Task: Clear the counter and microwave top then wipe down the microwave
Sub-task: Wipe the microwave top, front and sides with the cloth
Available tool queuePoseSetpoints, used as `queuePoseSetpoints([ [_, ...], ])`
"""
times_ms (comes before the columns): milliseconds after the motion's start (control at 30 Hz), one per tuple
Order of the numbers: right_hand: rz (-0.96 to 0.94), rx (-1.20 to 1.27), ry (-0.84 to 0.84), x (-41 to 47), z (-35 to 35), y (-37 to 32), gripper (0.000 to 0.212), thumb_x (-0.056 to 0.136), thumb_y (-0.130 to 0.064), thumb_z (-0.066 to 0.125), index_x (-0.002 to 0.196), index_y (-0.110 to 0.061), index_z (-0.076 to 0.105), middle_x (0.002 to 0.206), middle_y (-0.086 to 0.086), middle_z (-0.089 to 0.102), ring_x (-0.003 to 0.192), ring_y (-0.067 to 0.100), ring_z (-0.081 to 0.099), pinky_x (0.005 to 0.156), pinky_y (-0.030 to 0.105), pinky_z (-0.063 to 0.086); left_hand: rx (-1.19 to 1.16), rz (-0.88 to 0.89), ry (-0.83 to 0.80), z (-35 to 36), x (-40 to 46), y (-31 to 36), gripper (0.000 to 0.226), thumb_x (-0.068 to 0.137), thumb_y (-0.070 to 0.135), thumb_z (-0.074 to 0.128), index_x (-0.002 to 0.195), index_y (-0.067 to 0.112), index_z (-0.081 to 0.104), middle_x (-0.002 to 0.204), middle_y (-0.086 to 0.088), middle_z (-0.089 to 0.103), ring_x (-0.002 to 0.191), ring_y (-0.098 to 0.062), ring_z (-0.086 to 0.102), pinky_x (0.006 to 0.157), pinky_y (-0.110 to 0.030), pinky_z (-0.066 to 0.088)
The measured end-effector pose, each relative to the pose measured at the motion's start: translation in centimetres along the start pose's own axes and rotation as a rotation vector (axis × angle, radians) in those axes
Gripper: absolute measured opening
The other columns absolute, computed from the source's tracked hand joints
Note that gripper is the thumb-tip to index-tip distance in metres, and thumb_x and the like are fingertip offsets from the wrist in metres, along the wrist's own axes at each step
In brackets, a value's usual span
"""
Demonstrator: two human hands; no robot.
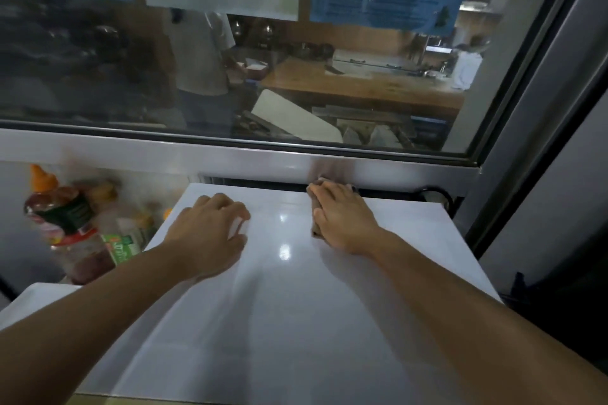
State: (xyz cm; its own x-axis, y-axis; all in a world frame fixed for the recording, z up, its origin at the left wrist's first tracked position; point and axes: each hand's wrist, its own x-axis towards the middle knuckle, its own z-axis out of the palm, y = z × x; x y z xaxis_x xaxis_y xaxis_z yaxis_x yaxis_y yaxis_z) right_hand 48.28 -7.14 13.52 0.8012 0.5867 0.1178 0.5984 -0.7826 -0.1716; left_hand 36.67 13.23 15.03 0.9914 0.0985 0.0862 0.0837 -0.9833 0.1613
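Both my arms reach forward over the white top of the microwave (283,289), which fills the lower middle of the frame and carries nothing but my hands. My right hand (342,220) lies palm down right of centre, near the back edge of that top, pressing a small brownish cloth (316,207) flat against the surface; my fingers (329,192) are stretched out over the cloth rather than curled round it, and only its left edge and a pale corner at the far end show from under the hand. My left hand (210,233) rests on the left part of the same top, grasping nothing, its fingers bent loosely with the tips touching the white surface. The two hands are apart, with a bright glint of light between them. At the left of the frame, lower down beside the microwave, stands a blurred cluster of sauce bottles (62,210), one with an orange cap and a red label, another with a green label. Across the upper half runs a glass window (263,76) in a metal frame, just behind the microwave.
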Motion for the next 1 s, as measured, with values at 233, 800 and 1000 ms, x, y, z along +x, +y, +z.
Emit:
queuePoseSetpoints([
  [233, -0.065, -0.031, -0.033, 0.8, 0.5, -3.4, 0.058, 0.095, -0.035, 0.033, 0.148, -0.018, 0.019, 0.154, 0.004, 0.019, 0.144, 0.021, 0.012, 0.119, 0.040, 0.006, -0.001, 0.052, -0.041, -0.4, 0.3, -1.1, 0.042, 0.088, 0.043, 0.052, 0.129, 0.035, 0.048, 0.139, 0.005, 0.043, 0.125, -0.019, 0.041, 0.100, -0.037, 0.036],
  [800, -0.041, 0.003, -0.008, 5.0, 3.0, -12.1, 0.051, 0.096, -0.028, 0.034, 0.146, -0.017, 0.024, 0.157, 0.004, 0.014, 0.144, 0.021, 0.011, 0.119, 0.040, 0.007, -0.132, 0.083, 0.026, -0.6, -3.9, -7.2, 0.035, 0.085, 0.038, 0.055, 0.120, 0.037, 0.056, 0.130, 0.010, 0.049, 0.119, -0.019, 0.043, 0.098, -0.040, 0.041],
  [1000, -0.214, 0.059, -0.088, 5.7, 2.6, -13.8, 0.054, 0.100, -0.026, 0.029, 0.151, -0.018, 0.016, 0.159, -0.001, 0.009, 0.146, 0.014, 0.004, 0.118, 0.032, 0.004, -0.231, 0.099, -0.008, -1.6, -4.9, -8.3, 0.038, 0.086, 0.019, 0.062, 0.124, 0.020, 0.057, 0.128, 0.003, 0.056, 0.118, -0.017, 0.051, 0.099, -0.031, 0.041],
])
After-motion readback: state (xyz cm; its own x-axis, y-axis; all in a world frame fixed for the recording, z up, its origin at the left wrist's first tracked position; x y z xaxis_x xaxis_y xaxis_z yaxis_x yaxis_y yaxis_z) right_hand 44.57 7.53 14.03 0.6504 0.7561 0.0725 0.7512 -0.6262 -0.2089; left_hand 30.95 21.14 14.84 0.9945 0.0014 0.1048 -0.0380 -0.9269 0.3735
